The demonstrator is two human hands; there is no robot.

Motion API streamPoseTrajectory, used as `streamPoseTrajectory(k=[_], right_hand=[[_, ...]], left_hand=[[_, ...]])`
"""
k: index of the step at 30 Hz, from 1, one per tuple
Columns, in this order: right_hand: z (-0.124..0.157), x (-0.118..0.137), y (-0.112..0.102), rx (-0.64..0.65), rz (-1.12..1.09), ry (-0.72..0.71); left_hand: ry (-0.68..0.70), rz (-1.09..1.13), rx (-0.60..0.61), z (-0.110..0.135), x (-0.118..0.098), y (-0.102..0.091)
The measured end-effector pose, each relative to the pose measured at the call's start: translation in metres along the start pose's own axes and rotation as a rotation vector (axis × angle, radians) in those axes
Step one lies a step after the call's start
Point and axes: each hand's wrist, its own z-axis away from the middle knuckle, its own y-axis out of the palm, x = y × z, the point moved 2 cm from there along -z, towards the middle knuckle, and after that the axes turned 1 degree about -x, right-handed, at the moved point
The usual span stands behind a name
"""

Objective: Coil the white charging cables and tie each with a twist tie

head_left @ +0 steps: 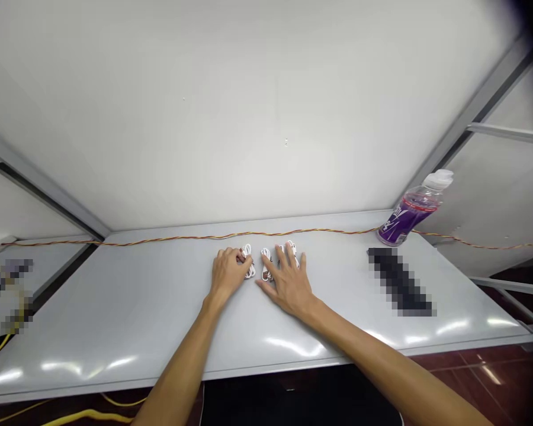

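Three small coils of white cable lie side by side on the grey table (115, 307). My left hand (227, 273) rests on the table with its fingertips curled onto the left cable coil (249, 267). My right hand (288, 278) lies flat, fingers spread, over the middle cable coil (265, 263) and the right cable coil (291, 247). Neither hand has lifted anything.
A twisted red-and-yellow wire (182, 238) runs along the table's back edge by the white wall panel. A purple bottle (409, 212) with a white cap stands at the back right. A dark blurred object (400, 283) lies in front of it. Yellow cables (89, 415) hang below the front edge.
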Motion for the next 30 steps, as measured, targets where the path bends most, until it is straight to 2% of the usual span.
streamPoseTrajectory(k=[8,14,17,20,25,27,30], right_hand=[[-0.021,-0.014,0.004,0.007,-0.020,-0.010],[-0.038,-0.027,0.011,0.005,-0.020,-0.033],[-0.041,-0.030,0.011,-0.016,-0.024,-0.026],[-0.040,-0.028,0.003,-0.125,-0.077,-0.072],[-0.031,-0.025,-0.020,-0.328,-0.438,-0.109],[-0.026,-0.027,-0.025,-0.316,-0.551,-0.097],[-0.022,-0.030,-0.028,-0.237,-0.607,-0.097]], left_hand=[[0.004,0.055,-0.091,0.000,0.003,0.002],[-0.030,0.241,-0.097,0.001,-0.003,-0.004],[-0.044,0.390,-0.014,0.003,-0.009,-0.005],[-0.026,0.646,0.137,0.005,-0.015,-0.001],[0.022,0.951,0.338,0.007,-0.019,0.006],[0.018,0.997,0.370,0.009,-0.019,0.007],[0.004,1.046,0.376,0.011,-0.020,0.006]])
